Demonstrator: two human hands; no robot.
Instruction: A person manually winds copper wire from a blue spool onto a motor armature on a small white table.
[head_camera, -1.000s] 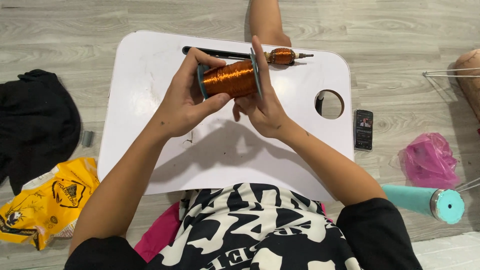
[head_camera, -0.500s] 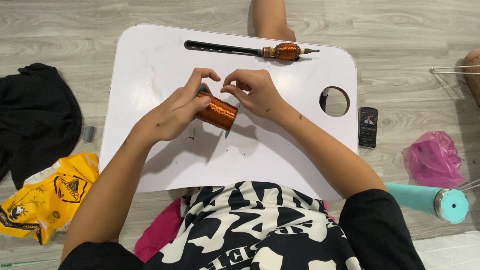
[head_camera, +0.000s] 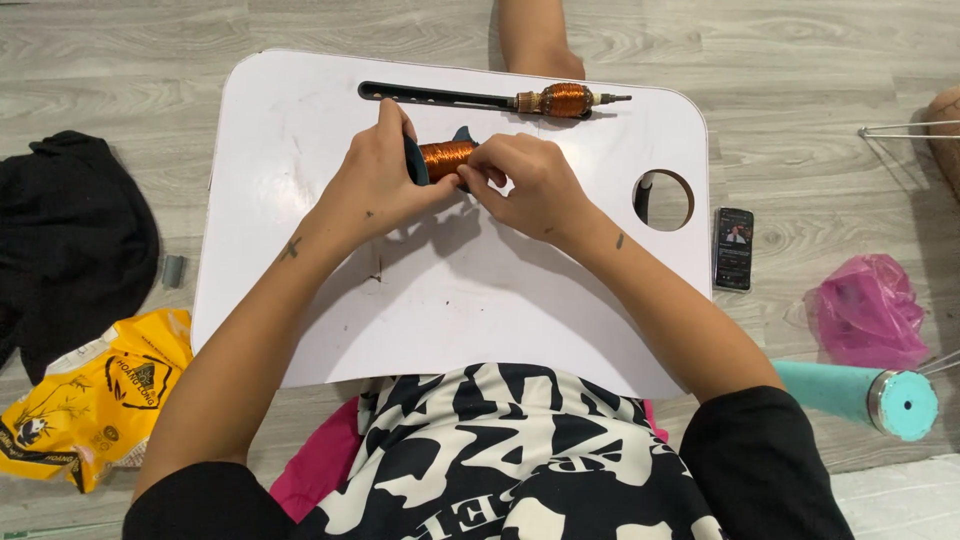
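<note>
Spool of copper wire (head_camera: 446, 158) lying near the far edge of the white lap table (head_camera: 300, 200), gripped at one flange by the left hand (head_camera: 375, 185); right hand (head_camera: 530, 185) fingertips pinched together at the winding, apparently picking for the wire end, a job calling for a fine, steady pinch; wound armature on a black bar (head_camera: 500, 99) beyond

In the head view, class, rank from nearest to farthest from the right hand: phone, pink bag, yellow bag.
From the right hand:
1. Phone, on the floor just right of the table.
2. Pink bag, farther right.
3. Yellow bag, far lower left.
</note>
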